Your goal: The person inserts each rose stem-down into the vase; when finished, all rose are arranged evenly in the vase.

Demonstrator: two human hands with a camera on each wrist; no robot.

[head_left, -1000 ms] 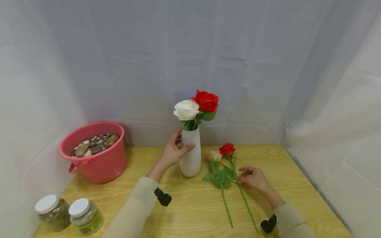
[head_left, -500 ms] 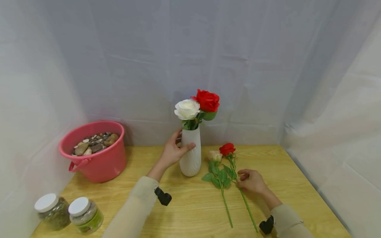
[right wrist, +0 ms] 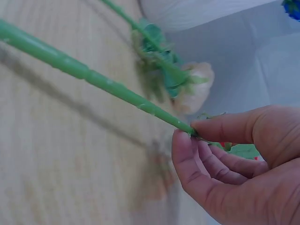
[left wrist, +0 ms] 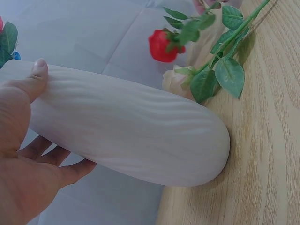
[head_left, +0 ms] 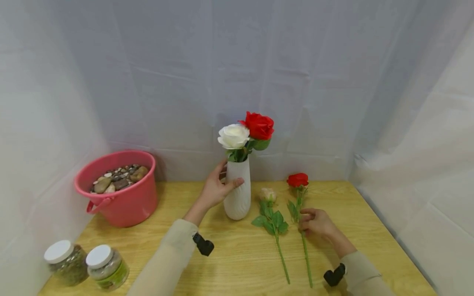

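Note:
My left hand (head_left: 216, 187) grips the upper part of a white ribbed vase (head_left: 238, 201), thumb across the front and fingers round the far side. The vase stands upright, with a white rose (head_left: 234, 136) and a large red rose (head_left: 260, 126) in its mouth. On the right, my right hand (head_left: 319, 224) pinches the green stem (right wrist: 117, 89) of a smaller red rose (head_left: 298, 180) between thumb and fingertips. In the right wrist view that stem is raised off the wood and casts a shadow. A pale cream rose (head_left: 268, 195) lies on the table between the vase and this hand.
A pink bucket (head_left: 127, 209) of stones stands at the back left. Two white-lidded jars, one dark (head_left: 67, 265) and one with a green label (head_left: 108, 269), sit at the front left. White sheeting (head_left: 177, 90) encloses the wooden table (head_left: 218, 259) behind and on both sides.
My right hand has taken hold of the smaller red rose's stem and lifted it, shifting its bloom right, away from the cream rose. My left hand has stayed on the vase.

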